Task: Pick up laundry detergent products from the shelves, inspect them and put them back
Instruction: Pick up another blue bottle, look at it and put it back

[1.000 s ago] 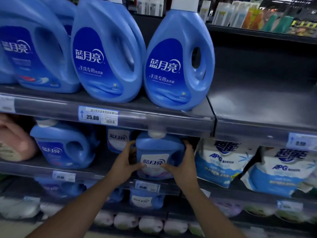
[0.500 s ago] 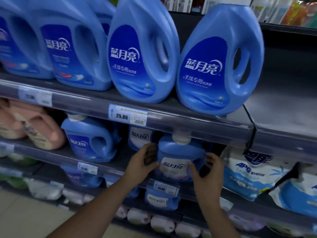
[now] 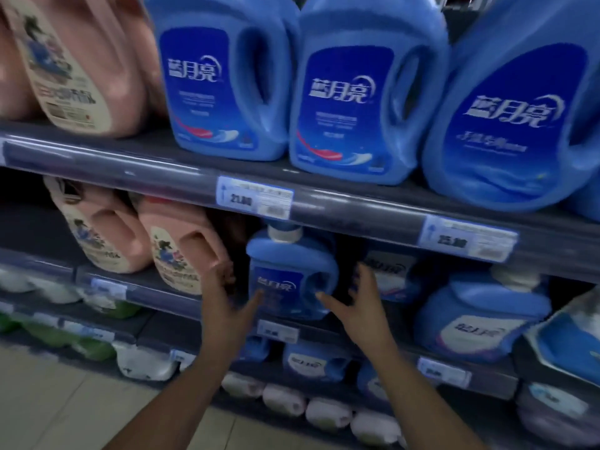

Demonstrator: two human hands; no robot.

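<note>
Two open hands, one bottle: knock and snag risks

Left hand (image 3: 227,303) and right hand (image 3: 362,306) have fingers spread and grip nothing. Thumbs are at the bottle's sides, contact unclear in the blur. Small blue detergent bottle (image 3: 285,280) stands upright on middle shelf (image 3: 156,298), near the front lip. Pink bottle (image 3: 181,254) at its 9 o'clock sits just beside the left fingertips, so a careless reach likely tips it. Cap sits close under upper shelf rail (image 3: 357,212) at 12 o'clock; a straight lift probably snags.
</note>
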